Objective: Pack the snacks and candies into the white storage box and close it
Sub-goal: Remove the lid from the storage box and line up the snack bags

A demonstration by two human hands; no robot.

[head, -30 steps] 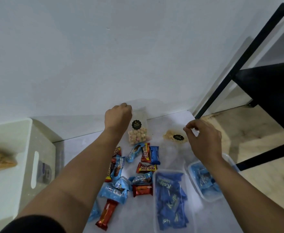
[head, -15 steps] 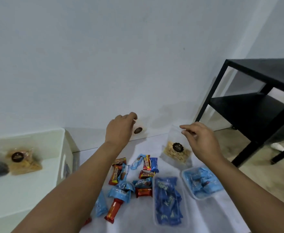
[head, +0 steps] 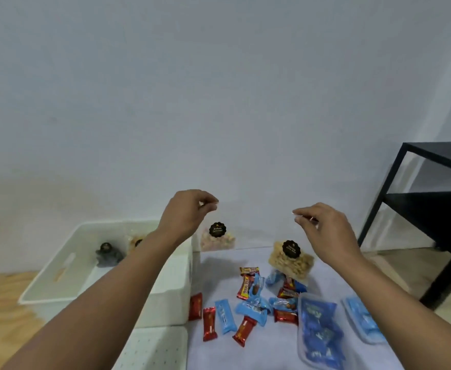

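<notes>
Both hands' fingers pinch hanging snack bags; left hand (head: 185,213) with biscuit bag (head: 217,237) nearer white storage box (head: 165,289), right hand (head: 323,231) with cracker bag (head: 291,259) farther

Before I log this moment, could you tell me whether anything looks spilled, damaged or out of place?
Nothing stands out. Each hand holds a clear bag upright by its top; the loose candies are simply unpacked beside the open box.

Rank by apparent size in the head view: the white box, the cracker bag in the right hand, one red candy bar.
1. White box, clearly largest.
2. Cracker bag, hanging from the right hand, nearer the camera, so its lead is less sure.
3. Red candy bar, smallest.
</notes>
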